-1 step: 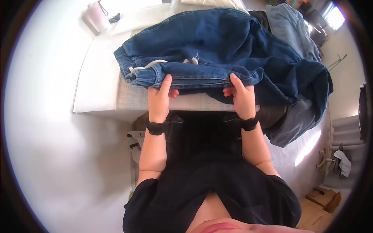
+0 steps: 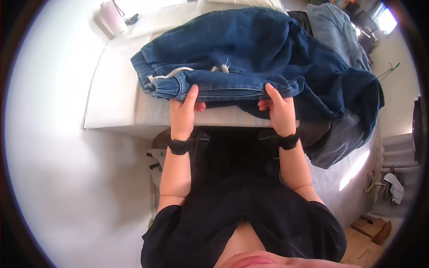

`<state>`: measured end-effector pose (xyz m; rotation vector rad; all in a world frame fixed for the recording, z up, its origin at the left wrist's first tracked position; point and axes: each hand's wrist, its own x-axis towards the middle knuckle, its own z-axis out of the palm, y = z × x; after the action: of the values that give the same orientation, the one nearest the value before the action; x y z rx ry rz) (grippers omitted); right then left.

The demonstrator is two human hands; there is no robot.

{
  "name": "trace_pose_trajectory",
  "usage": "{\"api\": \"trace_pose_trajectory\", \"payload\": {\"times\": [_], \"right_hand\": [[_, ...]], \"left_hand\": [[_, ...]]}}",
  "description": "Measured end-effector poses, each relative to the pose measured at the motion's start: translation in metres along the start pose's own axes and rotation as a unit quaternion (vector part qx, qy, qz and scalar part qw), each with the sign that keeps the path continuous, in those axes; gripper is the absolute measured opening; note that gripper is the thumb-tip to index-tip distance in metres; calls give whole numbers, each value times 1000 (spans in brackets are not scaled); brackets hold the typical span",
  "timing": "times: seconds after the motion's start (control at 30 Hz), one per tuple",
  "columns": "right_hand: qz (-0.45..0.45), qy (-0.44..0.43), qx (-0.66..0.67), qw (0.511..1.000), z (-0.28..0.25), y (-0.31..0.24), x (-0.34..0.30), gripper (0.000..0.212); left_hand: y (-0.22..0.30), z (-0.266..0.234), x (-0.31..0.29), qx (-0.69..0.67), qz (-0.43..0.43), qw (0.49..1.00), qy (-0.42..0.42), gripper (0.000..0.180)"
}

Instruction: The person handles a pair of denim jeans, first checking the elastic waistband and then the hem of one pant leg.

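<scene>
A pair of blue denim trousers (image 2: 232,40) lies across the table, its elastic waistband (image 2: 145,76) at the left and a white drawstring (image 2: 172,73) on top. Near the waistband, my left hand (image 2: 184,111) grips the near edge, thumb above and fingers curled beneath. Farther right along that edge, my right hand (image 2: 280,109) pinches the denim the same way. Between the hands the side seam runs nearly straight. Most of my fingertips are hidden under the cloth. The legs lie bunched to the right and hang over the table's edge.
The table (image 2: 109,105) has a pale cover. A pink bottle (image 2: 113,18) stands at its far left. Grey-blue clothing (image 2: 337,29) is heaped at the far right, and a grey garment (image 2: 333,145) hangs at the near right. Cardboard boxes (image 2: 368,228) sit on the floor at lower right.
</scene>
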<state>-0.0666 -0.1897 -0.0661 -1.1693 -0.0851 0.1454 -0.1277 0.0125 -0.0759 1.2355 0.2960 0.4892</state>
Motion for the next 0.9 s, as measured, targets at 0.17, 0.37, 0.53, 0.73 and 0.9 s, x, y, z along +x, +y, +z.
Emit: {"api": "trace_pose_trajectory", "payload": {"times": [0.17,0.37,0.53,0.73,0.9], "right_hand": [[53,-34,6,998,-8,-5,10,13],[48,-60,11,997,-11,-4,11,13],[55,-72,16,996,-13,-2,9,16],[52,-56,18,997,-9,-3,6,17],[41,-70,14,997,-12,-1,8,17]], "left_hand": [[-13,-18,2,-106,84,980,-147,40],[-15,-18,2,-100,69,981,-152,48],[-13,-15,-5,-69,76,989,-104,50],[-20,-20,-5,-100,101,981,-132,63],[-23,-24,-2,-92,101,976,-168,69]]}}
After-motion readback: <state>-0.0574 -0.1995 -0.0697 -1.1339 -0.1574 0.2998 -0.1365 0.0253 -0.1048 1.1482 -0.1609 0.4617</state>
